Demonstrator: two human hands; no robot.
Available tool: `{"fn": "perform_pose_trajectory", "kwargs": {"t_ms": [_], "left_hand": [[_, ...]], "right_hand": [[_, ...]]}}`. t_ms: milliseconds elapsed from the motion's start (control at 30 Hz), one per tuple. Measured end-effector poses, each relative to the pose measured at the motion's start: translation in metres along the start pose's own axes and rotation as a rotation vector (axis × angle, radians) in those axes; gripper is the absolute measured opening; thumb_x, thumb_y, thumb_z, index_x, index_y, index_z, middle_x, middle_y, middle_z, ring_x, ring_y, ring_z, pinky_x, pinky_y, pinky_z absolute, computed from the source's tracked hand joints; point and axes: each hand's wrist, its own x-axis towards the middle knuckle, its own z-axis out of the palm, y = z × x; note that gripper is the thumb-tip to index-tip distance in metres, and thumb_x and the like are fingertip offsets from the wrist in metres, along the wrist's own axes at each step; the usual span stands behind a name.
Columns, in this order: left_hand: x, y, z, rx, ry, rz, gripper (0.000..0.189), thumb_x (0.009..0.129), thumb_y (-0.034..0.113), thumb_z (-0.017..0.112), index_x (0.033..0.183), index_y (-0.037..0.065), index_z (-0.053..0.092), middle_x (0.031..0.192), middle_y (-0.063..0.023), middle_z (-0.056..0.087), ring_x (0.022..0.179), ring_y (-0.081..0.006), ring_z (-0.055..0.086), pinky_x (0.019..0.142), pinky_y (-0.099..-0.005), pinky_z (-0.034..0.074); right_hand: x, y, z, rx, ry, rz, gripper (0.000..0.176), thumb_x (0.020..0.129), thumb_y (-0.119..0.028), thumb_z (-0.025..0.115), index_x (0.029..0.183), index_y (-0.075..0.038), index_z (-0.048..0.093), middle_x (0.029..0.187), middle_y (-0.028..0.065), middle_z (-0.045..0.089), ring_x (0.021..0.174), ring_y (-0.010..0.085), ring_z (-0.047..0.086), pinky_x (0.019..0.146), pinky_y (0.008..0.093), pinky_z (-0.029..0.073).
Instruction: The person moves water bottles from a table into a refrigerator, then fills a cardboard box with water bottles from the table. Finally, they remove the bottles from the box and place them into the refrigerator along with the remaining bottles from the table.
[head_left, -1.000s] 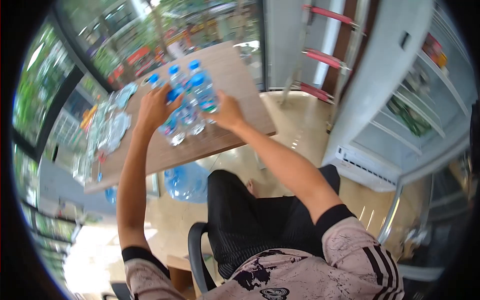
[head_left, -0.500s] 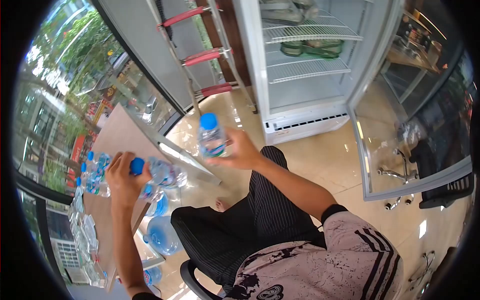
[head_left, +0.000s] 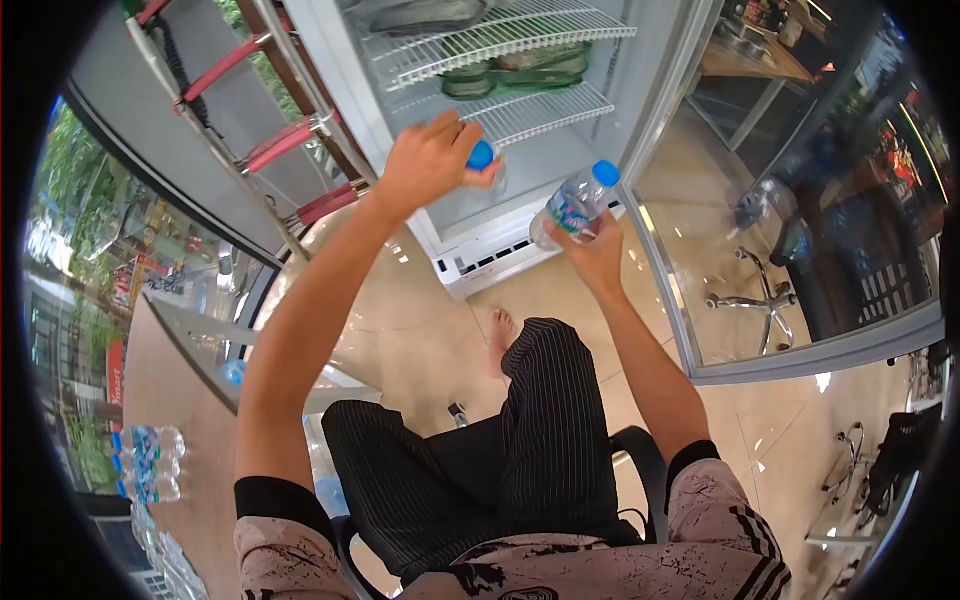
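The left hand pinches a blue-capped bottle near the left front edge of the open refrigerator; the right hand clasps another bottle before the lower right corner.

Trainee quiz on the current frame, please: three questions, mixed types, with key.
1. How many blue-capped bottles are in the person's hands?
2. True or false: the fridge door is shut.
3. What stands by the fridge, on the picture's left? (a) a ladder (b) a sink (c) a broom

Key:
1. Two: one in the left hand, one in the right hand.
2. False: the glass door stands open.
3. a, the ladder.
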Motion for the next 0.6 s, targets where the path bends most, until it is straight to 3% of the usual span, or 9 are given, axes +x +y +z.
{"fn": "perform_pose_trajectory", "kwargs": {"t_ms": [200, 467, 533, 600], "left_hand": [[0.028, -0.058, 0.1, 0.027, 0.071, 0.157, 0.031, 0.069, 0.034, 0.07, 0.077, 0.008, 0.054, 0.067, -0.006, 0.05, 0.055, -0.0201, 0.055, 0.042, -0.0309, 0.046], [0.0, -0.1, 0.165, 0.117, -0.009, 0.001, 0.033, 0.071, 0.036, 0.07, 0.084, 0.009, 0.058, 0.063, -0.0059, 0.055, 0.064, -0.0209, 0.06, 0.046, -0.0342, 0.049], [-0.012, -0.107, 0.173, 0.117, 0.035, -0.25, 0.037, 0.07, 0.04, 0.073, 0.082, 0.008, 0.058, 0.065, -0.0073, 0.054, 0.064, -0.0242, 0.059, 0.051, -0.0375, 0.049], [-0.012, -0.118, 0.178, 0.16, 0.034, -0.274, 0.037, 0.071, 0.041, 0.07, 0.084, 0.008, 0.061, 0.062, -0.0084, 0.057, 0.06, -0.0267, 0.06, 0.047, -0.0389, 0.048]], "right_hand": [[0.077, 0.012, -0.005, -0.05, 0.116, -0.131, 0.058, 0.067, -0.019, 0.082, 0.113, -0.001, 0.053, 0.101, 0.0117, 0.065, 0.093, 0.0199, 0.062, 0.082, 0.0367, 0.049], [0.162, 0.035, 0.055, 0.043, 0.085, -0.385, 0.056, 0.07, -0.015, 0.08, 0.114, 0.001, 0.049, 0.106, 0.0155, 0.063, 0.101, 0.0243, 0.061, 0.085, 0.0383, 0.049], [0.186, 0.042, 0.07, 0.01, 0.071, -0.437, 0.055, 0.069, -0.014, 0.08, 0.112, 0.002, 0.05, 0.103, 0.0165, 0.064, 0.098, 0.0245, 0.062, 0.083, 0.0357, 0.049], [0.208, 0.053, 0.084, 0.004, 0.083, -0.468, 0.054, 0.067, -0.018, 0.081, 0.107, 0.003, 0.052, 0.098, 0.0168, 0.065, 0.093, 0.0266, 0.064, 0.081, 0.0345, 0.049]]}}
